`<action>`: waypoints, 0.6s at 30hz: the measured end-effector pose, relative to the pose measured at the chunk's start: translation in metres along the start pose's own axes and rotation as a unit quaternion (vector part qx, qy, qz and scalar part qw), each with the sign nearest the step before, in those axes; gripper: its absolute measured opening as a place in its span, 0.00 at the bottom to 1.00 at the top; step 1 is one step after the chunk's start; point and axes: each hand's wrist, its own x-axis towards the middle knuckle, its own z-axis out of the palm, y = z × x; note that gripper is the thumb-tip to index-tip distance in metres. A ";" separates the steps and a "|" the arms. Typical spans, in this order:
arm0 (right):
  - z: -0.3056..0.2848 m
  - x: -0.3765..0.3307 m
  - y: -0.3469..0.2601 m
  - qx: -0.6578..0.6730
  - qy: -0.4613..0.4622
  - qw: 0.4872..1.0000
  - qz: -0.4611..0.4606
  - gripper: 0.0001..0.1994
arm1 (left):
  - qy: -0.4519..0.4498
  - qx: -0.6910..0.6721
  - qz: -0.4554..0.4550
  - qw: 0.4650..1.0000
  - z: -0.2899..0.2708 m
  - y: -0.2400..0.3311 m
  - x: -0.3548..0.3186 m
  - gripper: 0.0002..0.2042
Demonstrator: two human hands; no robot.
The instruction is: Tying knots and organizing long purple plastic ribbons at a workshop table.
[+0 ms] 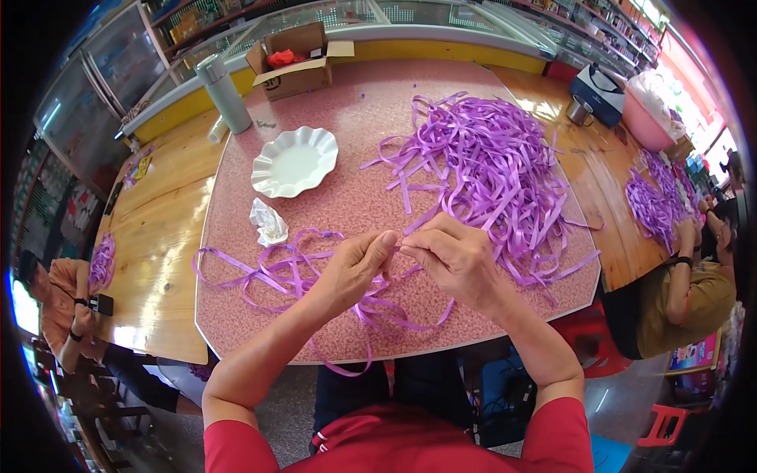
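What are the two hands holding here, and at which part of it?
Both the left hand and right hand pinch a purple ribbon strip between their fingertips, where the hands meet; whether that is its end cannot be told.

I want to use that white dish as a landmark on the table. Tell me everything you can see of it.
The white dish is a shallow plate with a wavy, scalloped rim, smooth and glossy like plastic or glazed ceramic. It lies flat and upright on the pink speckled tabletop, and looks empty. Nothing touches it: a crumpled white paper lies just nearer the person, a grey cylindrical flask stands beyond it, and the purple ribbon pile sits to its right.
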 end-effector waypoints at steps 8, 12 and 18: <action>0.001 -0.021 -0.014 0.049 0.005 0.994 0.094 0.08 | 0.039 0.037 0.060 0.997 0.017 -0.006 -0.019 0.12; -0.004 -0.029 -0.018 0.073 -0.002 0.991 0.111 0.08 | 0.002 -0.060 0.028 0.998 0.020 -0.006 -0.026 0.13; -0.013 -0.035 -0.024 0.017 0.011 0.998 0.062 0.09 | -0.061 -0.015 -0.042 0.997 0.024 0.001 -0.023 0.18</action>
